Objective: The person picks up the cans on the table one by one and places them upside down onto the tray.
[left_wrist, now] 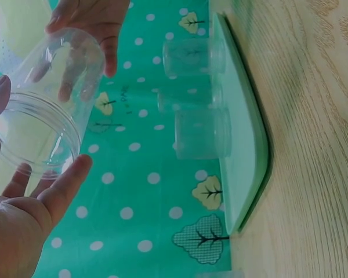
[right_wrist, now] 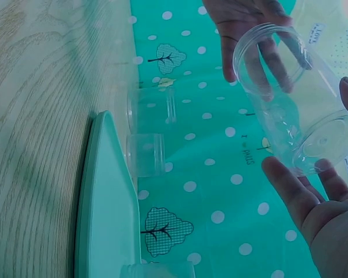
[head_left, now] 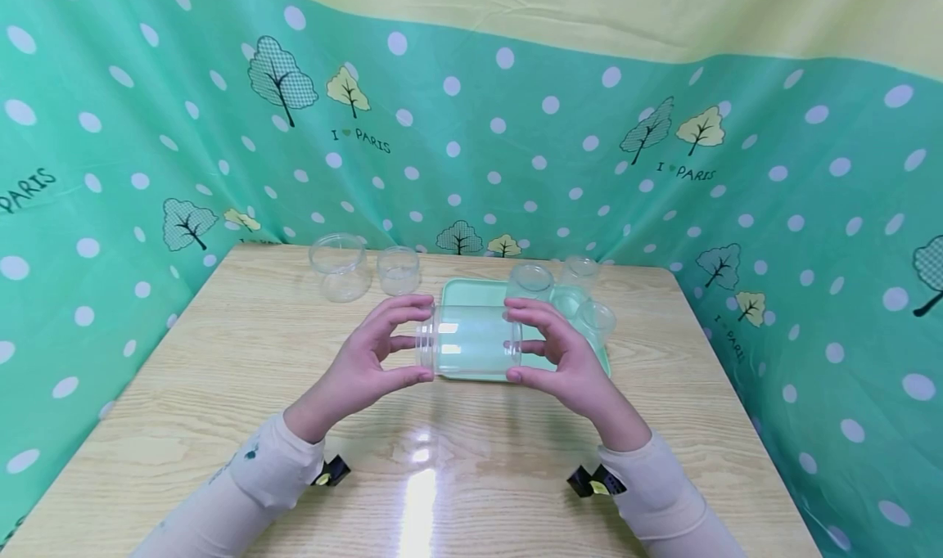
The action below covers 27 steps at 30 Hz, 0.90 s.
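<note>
A clear plastic jar (head_left: 475, 339) lies on its side in the air between both hands, above the front of a green tray (head_left: 458, 286). My left hand (head_left: 366, 352) grips its threaded mouth end, thumb below and fingers above. At the opposite end, my right hand (head_left: 570, 360) holds the closed base in the same way. The left wrist view shows the jar's (left_wrist: 75, 75) open, lidless mouth near the left fingers (left_wrist: 61, 191). In the right wrist view, the base is nearest the right fingers (right_wrist: 290, 188). Nothing is visible inside the jar.
Several smaller clear jars stand on the tray's right part, among them one (head_left: 530, 278) at the back and one (head_left: 597, 317) at the right. A wide clear jar (head_left: 340, 273) and a smaller one (head_left: 399, 273) stand at the table's back left. A green curtain (head_left: 486, 173) hangs behind.
</note>
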Motion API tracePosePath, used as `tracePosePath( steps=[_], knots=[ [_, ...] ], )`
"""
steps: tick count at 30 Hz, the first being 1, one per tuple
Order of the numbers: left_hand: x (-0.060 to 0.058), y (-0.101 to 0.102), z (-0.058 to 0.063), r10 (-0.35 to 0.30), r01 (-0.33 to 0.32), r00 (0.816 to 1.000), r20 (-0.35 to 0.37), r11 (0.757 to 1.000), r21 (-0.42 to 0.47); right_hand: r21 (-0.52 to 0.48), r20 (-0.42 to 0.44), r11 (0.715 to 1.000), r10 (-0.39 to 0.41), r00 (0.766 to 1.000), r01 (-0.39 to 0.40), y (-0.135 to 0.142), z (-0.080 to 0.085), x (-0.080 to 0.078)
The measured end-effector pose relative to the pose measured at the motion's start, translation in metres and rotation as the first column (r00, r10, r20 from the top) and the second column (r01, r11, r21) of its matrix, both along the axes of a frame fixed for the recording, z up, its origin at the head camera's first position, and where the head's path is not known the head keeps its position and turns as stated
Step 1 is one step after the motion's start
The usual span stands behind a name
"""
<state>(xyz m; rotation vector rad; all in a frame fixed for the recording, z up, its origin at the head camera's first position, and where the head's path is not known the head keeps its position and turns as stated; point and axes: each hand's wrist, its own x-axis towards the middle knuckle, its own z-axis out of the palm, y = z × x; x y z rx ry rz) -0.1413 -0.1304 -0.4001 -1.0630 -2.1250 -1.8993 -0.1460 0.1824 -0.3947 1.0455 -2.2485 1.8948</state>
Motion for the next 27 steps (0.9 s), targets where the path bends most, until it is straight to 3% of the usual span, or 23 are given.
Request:
tracePosePath(
  steps=[27],
  knots=[
    [-0.002, 0.0006, 0.0004, -0.01, 0.009, 1.0, 0.006, 0.999, 0.042, -0.003, -0.012, 1.0, 0.0, 1.0, 0.0, 0.0028, 0.0018, 0.0]
  ],
)
